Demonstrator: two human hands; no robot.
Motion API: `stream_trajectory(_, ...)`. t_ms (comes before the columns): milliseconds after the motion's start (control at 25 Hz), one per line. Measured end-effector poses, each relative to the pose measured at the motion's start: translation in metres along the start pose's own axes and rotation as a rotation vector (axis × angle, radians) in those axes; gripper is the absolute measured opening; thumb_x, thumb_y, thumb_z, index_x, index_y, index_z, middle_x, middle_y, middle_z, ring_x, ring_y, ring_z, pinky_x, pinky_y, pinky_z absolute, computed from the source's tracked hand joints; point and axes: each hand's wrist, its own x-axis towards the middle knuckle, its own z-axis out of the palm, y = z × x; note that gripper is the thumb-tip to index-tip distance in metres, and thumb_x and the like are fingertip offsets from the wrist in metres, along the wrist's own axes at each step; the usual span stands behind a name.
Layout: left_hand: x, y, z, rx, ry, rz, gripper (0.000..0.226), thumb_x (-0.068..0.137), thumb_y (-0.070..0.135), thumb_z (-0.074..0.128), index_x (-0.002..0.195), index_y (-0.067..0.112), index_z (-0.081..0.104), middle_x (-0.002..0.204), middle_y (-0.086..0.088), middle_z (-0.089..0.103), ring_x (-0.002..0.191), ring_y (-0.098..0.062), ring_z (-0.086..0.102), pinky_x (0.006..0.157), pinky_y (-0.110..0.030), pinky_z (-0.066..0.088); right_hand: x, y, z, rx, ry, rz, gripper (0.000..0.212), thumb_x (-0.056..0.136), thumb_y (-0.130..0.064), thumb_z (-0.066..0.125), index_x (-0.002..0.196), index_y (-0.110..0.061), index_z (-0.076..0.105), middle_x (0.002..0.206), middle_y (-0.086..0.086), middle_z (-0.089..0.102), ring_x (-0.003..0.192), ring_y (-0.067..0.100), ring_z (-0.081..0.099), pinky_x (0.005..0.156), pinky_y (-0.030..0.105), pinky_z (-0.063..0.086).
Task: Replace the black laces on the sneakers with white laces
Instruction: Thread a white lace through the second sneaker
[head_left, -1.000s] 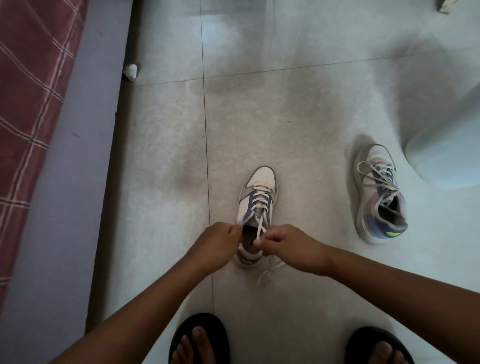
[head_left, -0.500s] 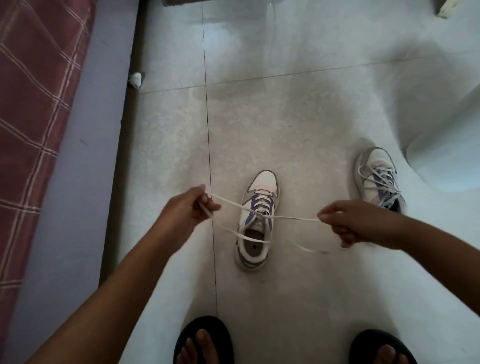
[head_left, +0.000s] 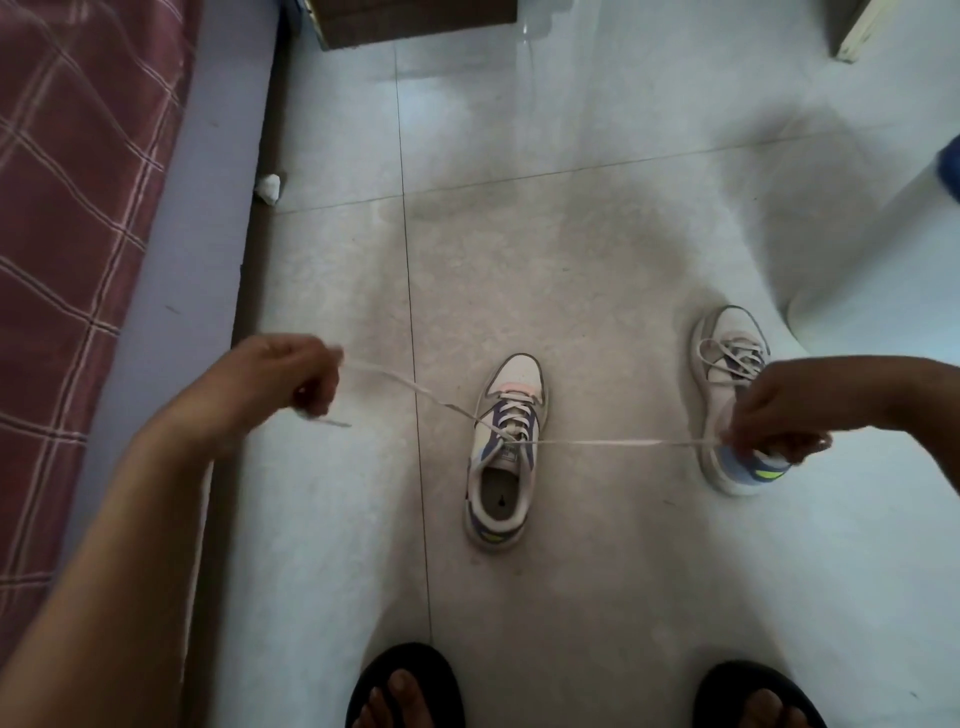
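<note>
A white and purple sneaker (head_left: 501, 457) stands on the tiled floor in the middle, toe pointing away from me, threaded with a white lace (head_left: 597, 442). Both ends of that lace run out sideways from the top eyelets and are stretched taut. My left hand (head_left: 291, 382) grips the left end far to the left of the shoe, with a short tip sticking out below the fist. My right hand (head_left: 779, 421) grips the right end, over the second sneaker (head_left: 727, 364), which is laced in white and partly hidden by that hand.
A bed with a red checked cover (head_left: 62, 249) and purple side runs along the left. A crumpled white scrap (head_left: 270, 186) lies by its base. Brown furniture (head_left: 415, 21) stands at the top, a white rounded object (head_left: 883, 270) at the right. My sandalled feet (head_left: 405, 691) are at the bottom.
My hands went from close together at the shoe's opening to far apart, left hand leftward and right hand rightward, drawing both lace ends out tight.
</note>
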Motion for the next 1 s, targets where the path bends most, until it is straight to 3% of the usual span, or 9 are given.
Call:
stream_trajectory(80,-0.005,-0.009,-0.012,0.628,-0.273,-0.223,0.028,0.091,0.029,0.058,0.07,0.018,0.073,0.066,0.004,0.07,0.062,-0.005,0.064,0.063,-0.019,0.048,0.008,-0.002,0.015,-0.384,-0.078,0.154,0.026,0.085,-0.032,0.063,0.066,-0.015,0.068,0.061,0.001,0.064,0.053,0.011,0.056,0.051,0.019,0.04)
stream_trajectory(160,-0.007,-0.019,-0.003,1.082,-0.482,-0.425,0.028,0.09,0.038,0.059,0.097,0.015,0.074,0.095,0.003,0.072,0.089,-0.011,0.066,0.079,-0.023,0.047,0.029,-0.012,0.035,-0.567,0.075,0.065,0.03,0.091,-0.04,0.056,0.084,-0.013,0.069,0.089,0.006,0.068,0.08,0.015,0.063,0.071,0.022,0.044)
stream_trajectory(200,-0.004,-0.024,0.011,1.228,-0.529,-0.392,0.037,0.092,0.041,0.054,0.105,0.011,0.07,0.106,-0.001,0.068,0.099,-0.015,0.062,0.083,-0.024,0.045,0.042,-0.021,0.047,-0.504,0.204,-0.049,0.031,0.094,-0.038,0.052,0.097,-0.011,0.068,0.104,0.007,0.067,0.094,0.018,0.061,0.08,0.025,0.043)
stream_trajectory(240,0.001,-0.028,0.031,1.239,-0.471,-0.306,0.041,0.094,0.043,0.05,0.105,0.007,0.067,0.107,-0.005,0.065,0.101,-0.019,0.059,0.081,-0.026,0.043,0.056,-0.033,0.061,-0.331,0.302,-0.152,0.029,0.095,-0.034,0.052,0.106,-0.011,0.067,0.112,0.006,0.066,0.101,0.019,0.059,0.084,0.026,0.041)
stream_trajectory(360,0.021,-0.033,0.099,0.741,-0.142,-0.042,0.034,0.097,0.035,0.047,0.094,0.006,0.065,0.095,-0.008,0.064,0.089,-0.022,0.058,0.069,-0.027,0.037,0.095,-0.073,0.104,0.138,0.386,-0.293,0.021,0.091,-0.028,0.06,0.104,-0.012,0.066,0.105,0.005,0.067,0.094,0.017,0.059,0.077,0.025,0.04)
stream_trajectory(480,0.042,-0.038,0.15,0.602,-0.161,0.065,0.027,0.093,0.033,0.055,0.107,0.012,0.065,0.107,-0.008,0.062,0.097,-0.021,0.057,0.08,-0.03,0.044,0.12,-0.092,0.126,0.296,0.357,-0.26,0.016,0.084,-0.032,0.068,0.082,-0.02,0.058,0.079,-0.003,0.06,0.075,0.013,0.054,0.065,0.026,0.04)
stream_trajectory(680,0.06,-0.049,0.166,0.69,-0.155,0.294,0.041,0.091,0.029,0.057,0.131,0.02,0.052,0.13,-0.008,0.044,0.116,-0.023,0.046,0.093,-0.038,0.044,0.13,-0.094,0.129,0.453,0.318,-0.253,0.025,0.084,-0.024,0.07,0.064,-0.021,0.054,0.065,-0.004,0.054,0.06,0.008,0.046,0.057,0.022,0.037)
stream_trajectory(920,0.069,-0.045,0.168,1.139,-0.176,0.589,0.032,0.094,0.028,0.048,0.125,0.021,0.053,0.125,-0.007,0.046,0.11,-0.024,0.045,0.08,-0.032,0.035,0.129,-0.092,0.127,0.484,0.296,-0.279,0.023,0.088,-0.02,0.063,0.068,-0.018,0.051,0.067,-0.003,0.055,0.058,0.007,0.047,0.054,0.019,0.038)
stream_trajectory(1000,0.071,-0.044,0.168,1.255,-0.138,0.673,0.03,0.096,0.027,0.042,0.122,0.016,0.054,0.124,-0.007,0.049,0.111,-0.024,0.046,0.083,-0.033,0.032,0.129,-0.093,0.122,0.453,0.327,-0.279,0.022,0.088,-0.017,0.062,0.069,-0.019,0.051,0.069,-0.002,0.056,0.059,0.007,0.048,0.053,0.019,0.038)
